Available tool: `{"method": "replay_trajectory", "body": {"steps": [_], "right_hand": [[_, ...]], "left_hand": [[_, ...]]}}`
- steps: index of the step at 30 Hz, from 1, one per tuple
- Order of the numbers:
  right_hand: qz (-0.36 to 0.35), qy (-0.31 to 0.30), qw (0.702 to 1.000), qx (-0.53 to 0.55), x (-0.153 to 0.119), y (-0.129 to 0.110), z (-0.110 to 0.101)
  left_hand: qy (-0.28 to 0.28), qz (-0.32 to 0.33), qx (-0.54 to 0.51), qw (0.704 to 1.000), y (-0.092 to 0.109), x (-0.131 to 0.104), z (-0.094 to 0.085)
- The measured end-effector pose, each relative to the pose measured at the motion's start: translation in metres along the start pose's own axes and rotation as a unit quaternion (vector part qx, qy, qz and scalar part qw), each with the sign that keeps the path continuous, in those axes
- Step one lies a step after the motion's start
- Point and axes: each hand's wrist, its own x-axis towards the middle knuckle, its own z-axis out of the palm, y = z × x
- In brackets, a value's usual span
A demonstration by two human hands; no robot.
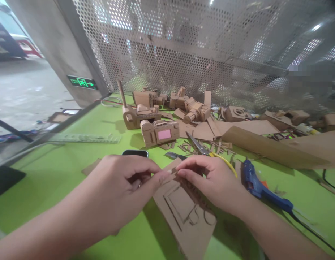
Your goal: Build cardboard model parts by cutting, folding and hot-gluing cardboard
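A cardboard piece (186,220) with a drawn and cut rectangular outline and curved marks lies tilted below my hands. My left hand (129,180) pinches at its upper end, thumb and forefinger together. From the other side, my right hand (207,177) pinches at the same end, its fingertips close to the left thumb. Between the fingertips there seems to be a narrow cardboard strip (173,176), mostly covered by the fingers. Just behind the hands lie scissors (201,144) with yellow handles, a dark blade-like tool (174,155) and a phone-like dark object (134,154).
A cardboard camera model (160,133) with a pink screen stands ahead, several other cardboard models behind it. At right rests a blue glue gun (261,187) with a cord. A clear ruler (86,138) lies at left. Cardboard sheets (265,146) and scraps spread along a perforated metal screen (183,47).
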Motion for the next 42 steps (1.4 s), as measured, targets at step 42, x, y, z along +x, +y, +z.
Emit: {"method": "replay_trajectory", "body": {"steps": [42], "right_hand": [[-0.144, -0.025, 0.981, -0.124, -0.002, 0.012, -0.017]], "left_hand": [[0.013, 0.164, 0.116, 0.98, -0.02, -0.001, 0.012]]}}
